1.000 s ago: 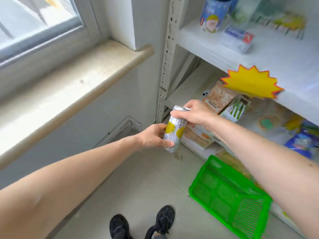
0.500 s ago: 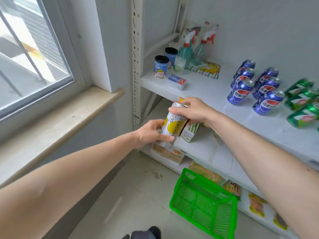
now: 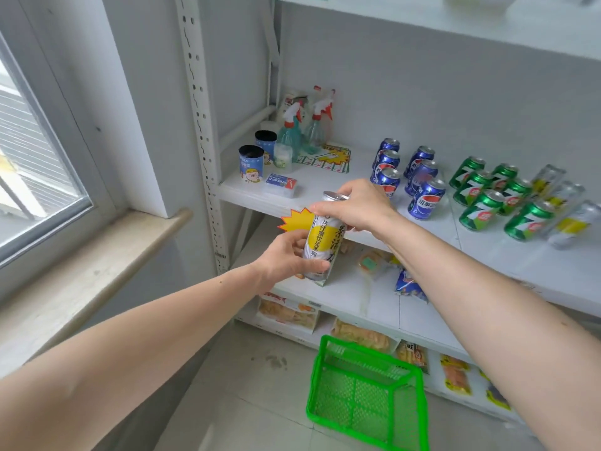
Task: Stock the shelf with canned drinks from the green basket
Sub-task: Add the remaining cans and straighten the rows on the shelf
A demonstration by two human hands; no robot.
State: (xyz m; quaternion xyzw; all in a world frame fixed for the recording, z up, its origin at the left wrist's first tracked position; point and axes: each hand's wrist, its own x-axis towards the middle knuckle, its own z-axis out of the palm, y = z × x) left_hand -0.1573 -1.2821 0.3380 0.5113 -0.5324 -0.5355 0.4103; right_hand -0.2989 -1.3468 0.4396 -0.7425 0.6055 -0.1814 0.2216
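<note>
Can (image 3: 322, 245), tall, slim, rigid and likely heavy if full, smooth-sided: left hand (image 3: 286, 258) grasps its lower body, right hand (image 3: 354, 206) clasps its rim, below the shelf (image 3: 325, 187).

I saw the white shelf (image 3: 325, 187) carrying blue cans (image 3: 426, 198), green cans (image 3: 478, 209), spray bottles (image 3: 291, 131) and two blue cups (image 3: 251, 164). The green basket (image 3: 367, 395) sat on the tiled floor (image 3: 253, 395).
</note>
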